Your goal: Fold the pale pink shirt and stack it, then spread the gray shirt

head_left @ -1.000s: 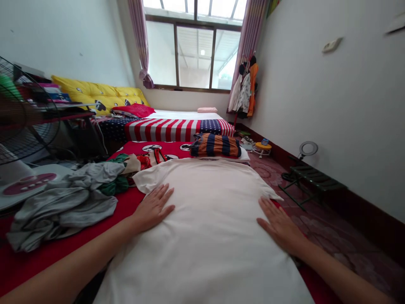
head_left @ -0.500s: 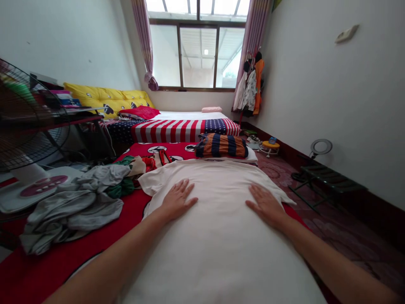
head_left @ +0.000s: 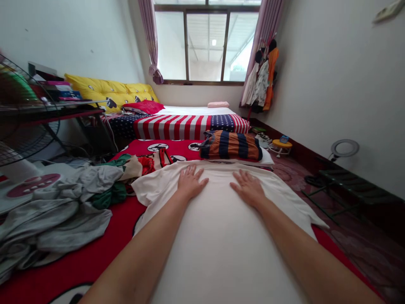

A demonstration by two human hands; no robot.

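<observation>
Hands (head_left: 191, 182) (head_left: 249, 188) closer on white cotton T-shirt (head_left: 221, 245)

Bed: red cartoon-print bedsheet (head_left: 79, 270), spreading beyond and left of the fingers (head_left: 191, 172).
Under the fingers: white T-shirt (head_left: 221, 240), lying flat.
Left of the fingers: crumpled grey garment (head_left: 57, 215), green cloth (head_left: 109, 196).
Beyond the fingers: striped orange-and-navy pillow (head_left: 230, 145).

Left hand (head_left: 190, 183): you've got it flat, palm down, fingers fanned, thumb pointing in.
Right hand (head_left: 249, 188): you're matching that, palm down, fingers spread, thumb pointing in, near the left but not touching.
Left forearm (head_left: 139, 257): you're slanting it in from bottom left.
Right forearm (head_left: 303, 253): you're mirroring it from bottom right.
</observation>
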